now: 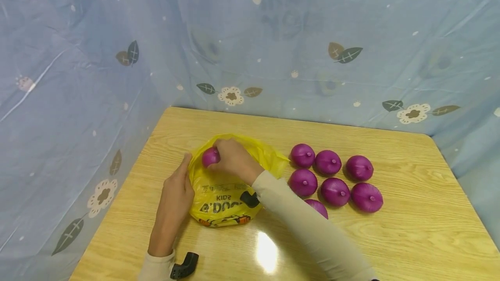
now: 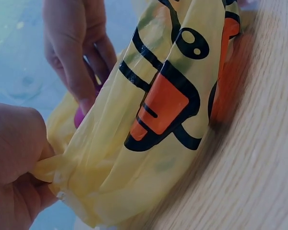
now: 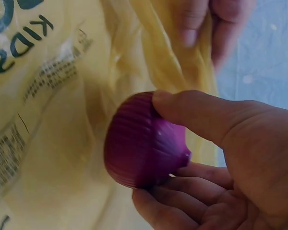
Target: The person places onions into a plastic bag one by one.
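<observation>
My right hand (image 1: 234, 159) holds a purple onion (image 3: 141, 143) between thumb and fingers, over the mouth of a yellow plastic bag (image 1: 218, 216). In the right wrist view the onion's ribbed side and pointed tip show, with the bag's printed wall behind. At the bag's left edge, my left hand (image 1: 175, 194) pinches the rim, and the left wrist view shows the gathered plastic between thumb and fingers. A cartoon print with an orange beak covers the bag's outer side there. The bottom of the bag's inside is hidden behind my right hand and forearm.
Several more purple onions (image 1: 328, 162) lie grouped on the wooden table (image 1: 422, 220) to the right of the bag. One of them is partly hidden behind my right sleeve (image 1: 308, 229). A blue patterned curtain (image 1: 273, 55) hangs behind the table and along its left side.
</observation>
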The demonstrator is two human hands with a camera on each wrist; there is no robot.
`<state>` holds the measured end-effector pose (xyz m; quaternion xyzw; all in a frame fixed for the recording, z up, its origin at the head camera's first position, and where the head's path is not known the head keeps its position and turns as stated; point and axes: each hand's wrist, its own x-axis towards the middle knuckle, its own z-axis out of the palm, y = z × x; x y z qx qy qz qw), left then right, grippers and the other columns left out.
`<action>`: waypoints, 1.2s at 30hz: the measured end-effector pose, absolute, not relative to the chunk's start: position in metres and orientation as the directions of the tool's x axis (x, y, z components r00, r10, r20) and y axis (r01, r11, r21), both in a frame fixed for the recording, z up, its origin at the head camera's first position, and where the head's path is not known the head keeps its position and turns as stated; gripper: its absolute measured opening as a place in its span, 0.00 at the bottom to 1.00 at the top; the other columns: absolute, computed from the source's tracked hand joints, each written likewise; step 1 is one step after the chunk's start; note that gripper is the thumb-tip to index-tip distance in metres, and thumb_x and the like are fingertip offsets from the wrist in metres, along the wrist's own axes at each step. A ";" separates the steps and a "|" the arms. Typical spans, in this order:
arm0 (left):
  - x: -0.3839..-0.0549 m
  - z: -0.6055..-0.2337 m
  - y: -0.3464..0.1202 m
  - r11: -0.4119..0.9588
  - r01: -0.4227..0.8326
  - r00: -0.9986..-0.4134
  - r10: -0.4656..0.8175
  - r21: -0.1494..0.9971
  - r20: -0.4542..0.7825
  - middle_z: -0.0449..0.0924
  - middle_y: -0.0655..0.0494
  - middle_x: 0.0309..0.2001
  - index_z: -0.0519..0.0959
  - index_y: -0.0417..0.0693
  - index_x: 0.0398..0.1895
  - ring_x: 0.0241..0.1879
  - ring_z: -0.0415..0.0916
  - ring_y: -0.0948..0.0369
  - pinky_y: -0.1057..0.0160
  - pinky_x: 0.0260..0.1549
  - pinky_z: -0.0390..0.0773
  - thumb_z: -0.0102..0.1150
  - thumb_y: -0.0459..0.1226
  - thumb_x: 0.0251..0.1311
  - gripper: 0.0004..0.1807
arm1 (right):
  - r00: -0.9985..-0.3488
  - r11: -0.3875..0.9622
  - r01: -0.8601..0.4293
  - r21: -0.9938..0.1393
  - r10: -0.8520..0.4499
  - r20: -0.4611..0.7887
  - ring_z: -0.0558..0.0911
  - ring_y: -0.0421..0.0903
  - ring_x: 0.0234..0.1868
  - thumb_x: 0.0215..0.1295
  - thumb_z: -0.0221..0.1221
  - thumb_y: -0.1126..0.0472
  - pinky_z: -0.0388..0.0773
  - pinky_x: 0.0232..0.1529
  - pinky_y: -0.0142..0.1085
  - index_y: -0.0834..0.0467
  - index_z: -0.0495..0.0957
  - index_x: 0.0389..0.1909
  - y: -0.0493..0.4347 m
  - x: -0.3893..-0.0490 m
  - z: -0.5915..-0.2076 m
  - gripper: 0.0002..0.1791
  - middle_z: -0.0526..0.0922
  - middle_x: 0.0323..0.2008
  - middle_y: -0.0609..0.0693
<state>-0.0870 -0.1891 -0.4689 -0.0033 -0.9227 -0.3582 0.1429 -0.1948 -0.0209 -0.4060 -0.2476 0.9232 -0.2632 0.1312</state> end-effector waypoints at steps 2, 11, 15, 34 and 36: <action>-0.088 -0.468 -0.189 0.742 0.110 -0.961 -0.090 0.662 0.261 0.64 0.40 0.78 0.61 0.38 0.82 0.74 0.66 0.41 0.40 0.69 0.72 0.40 0.24 0.80 0.29 | -0.849 0.734 -0.372 -0.567 -0.516 -0.111 0.86 0.46 0.49 0.63 0.77 0.55 0.86 0.50 0.33 0.60 0.81 0.58 -0.023 -0.195 -0.410 0.26 0.87 0.49 0.52; -0.091 -0.467 -0.189 0.744 0.115 -0.963 -0.078 0.658 0.256 0.64 0.40 0.78 0.60 0.39 0.82 0.73 0.67 0.41 0.39 0.68 0.74 0.41 0.24 0.78 0.31 | -0.872 0.702 -0.342 -0.624 -0.484 -0.067 0.86 0.46 0.50 0.62 0.77 0.53 0.86 0.51 0.32 0.58 0.80 0.58 -0.026 -0.197 -0.425 0.28 0.87 0.51 0.52; -0.092 -0.467 -0.189 0.746 0.114 -0.962 -0.081 0.656 0.259 0.65 0.39 0.78 0.61 0.39 0.82 0.72 0.69 0.41 0.39 0.67 0.75 0.41 0.24 0.78 0.30 | -0.873 0.672 -0.348 -0.653 -0.487 -0.036 0.86 0.47 0.54 0.62 0.78 0.54 0.86 0.53 0.33 0.58 0.79 0.60 -0.031 -0.196 -0.429 0.29 0.86 0.54 0.52; -0.089 -0.470 -0.197 0.742 0.113 -0.963 -0.083 0.661 0.258 0.67 0.39 0.76 0.60 0.43 0.83 0.72 0.69 0.41 0.39 0.67 0.75 0.42 0.26 0.81 0.30 | -0.867 0.631 -0.350 -0.692 -0.498 -0.015 0.86 0.44 0.48 0.65 0.75 0.55 0.85 0.46 0.28 0.57 0.75 0.58 -0.039 -0.192 -0.439 0.27 0.86 0.49 0.53; -0.089 -0.470 -0.199 0.742 0.118 -0.963 -0.078 0.660 0.260 0.67 0.40 0.77 0.60 0.44 0.83 0.72 0.69 0.41 0.39 0.67 0.74 0.42 0.27 0.81 0.30 | -0.864 0.647 -0.356 -0.674 -0.502 -0.026 0.86 0.44 0.49 0.65 0.75 0.54 0.85 0.47 0.28 0.58 0.76 0.59 -0.036 -0.192 -0.435 0.27 0.86 0.50 0.53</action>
